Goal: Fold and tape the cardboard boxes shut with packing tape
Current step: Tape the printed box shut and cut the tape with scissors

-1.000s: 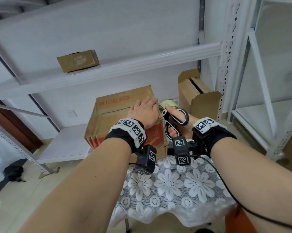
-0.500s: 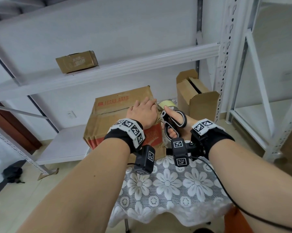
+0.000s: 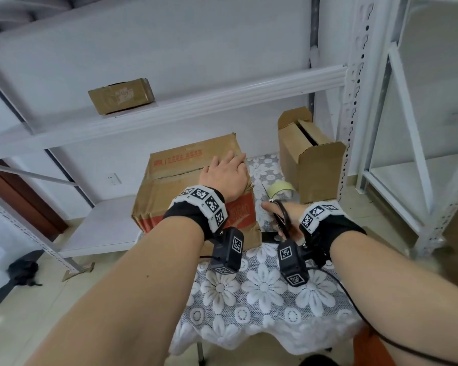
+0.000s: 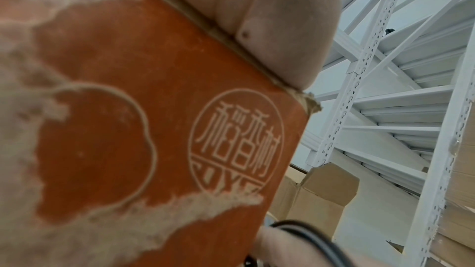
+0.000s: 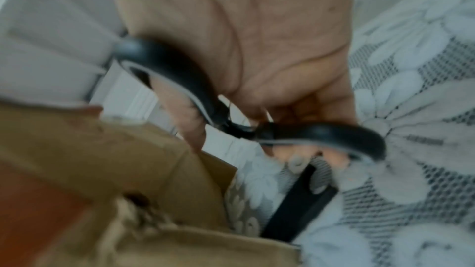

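Note:
A large worn cardboard box (image 3: 180,180) with red print stands on the lace-covered table (image 3: 262,299), its top flaps folded down. My left hand (image 3: 226,167) lies flat on the box's top right corner, palm pressing the edge (image 4: 270,17). My right hand (image 3: 278,215) grips black-handled scissors (image 3: 283,220), thumb and fingers through the loops (image 5: 185,76), low beside the box's right front corner (image 5: 144,159). The blades point away from me, toward a yellowish roll of packing tape (image 3: 279,190) on the table behind them.
A smaller cardboard box (image 3: 312,165) with open flaps stands at the table's back right. A flat black object (image 3: 269,236) lies by the big box's corner. A small closed box (image 3: 121,96) sits on the white metal shelf (image 3: 196,107). White racking uprights (image 3: 354,101) stand on the right.
My right hand has dropped with the scissors from the box's top right corner to table height beside it, uncovering the tape roll. My left hand stays on the box top.

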{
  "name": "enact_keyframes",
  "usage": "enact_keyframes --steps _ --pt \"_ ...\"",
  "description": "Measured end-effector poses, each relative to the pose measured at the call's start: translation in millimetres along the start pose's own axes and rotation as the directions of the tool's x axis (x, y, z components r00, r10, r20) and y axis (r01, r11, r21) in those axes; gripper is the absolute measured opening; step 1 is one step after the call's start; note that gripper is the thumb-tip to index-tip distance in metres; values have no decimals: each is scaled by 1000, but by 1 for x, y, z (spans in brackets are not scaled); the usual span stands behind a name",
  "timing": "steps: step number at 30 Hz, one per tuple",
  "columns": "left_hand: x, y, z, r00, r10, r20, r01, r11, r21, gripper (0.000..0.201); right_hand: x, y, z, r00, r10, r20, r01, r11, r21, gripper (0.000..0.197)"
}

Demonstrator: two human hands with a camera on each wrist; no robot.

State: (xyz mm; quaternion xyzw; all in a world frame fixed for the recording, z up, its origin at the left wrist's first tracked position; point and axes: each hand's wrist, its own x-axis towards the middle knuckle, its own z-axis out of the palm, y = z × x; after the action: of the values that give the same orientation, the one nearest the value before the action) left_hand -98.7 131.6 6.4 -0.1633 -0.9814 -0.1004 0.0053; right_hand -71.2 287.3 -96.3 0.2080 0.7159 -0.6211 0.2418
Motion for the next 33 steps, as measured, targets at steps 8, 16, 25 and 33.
enact_keyframes --steps 8,16,25,33 --pt "0 0 1 1000 -17 1 17 1000 6 53 -11 10 -4 862 -371 -344 -35 635 -772 23" --pt "1 -1 2 1000 1 -2 -1 1000 18 53 -25 21 -10 875 -335 -350 -95 590 -802 35" --pt "2 -3 4 997 -71 -31 73 996 52 60 -42 -84 17 720 -598 -351 673 726 142 49" --pt "7 -11 5 1000 -18 -1 18 1000 21 61 -30 -109 50 793 -603 -86 607 768 206 77"
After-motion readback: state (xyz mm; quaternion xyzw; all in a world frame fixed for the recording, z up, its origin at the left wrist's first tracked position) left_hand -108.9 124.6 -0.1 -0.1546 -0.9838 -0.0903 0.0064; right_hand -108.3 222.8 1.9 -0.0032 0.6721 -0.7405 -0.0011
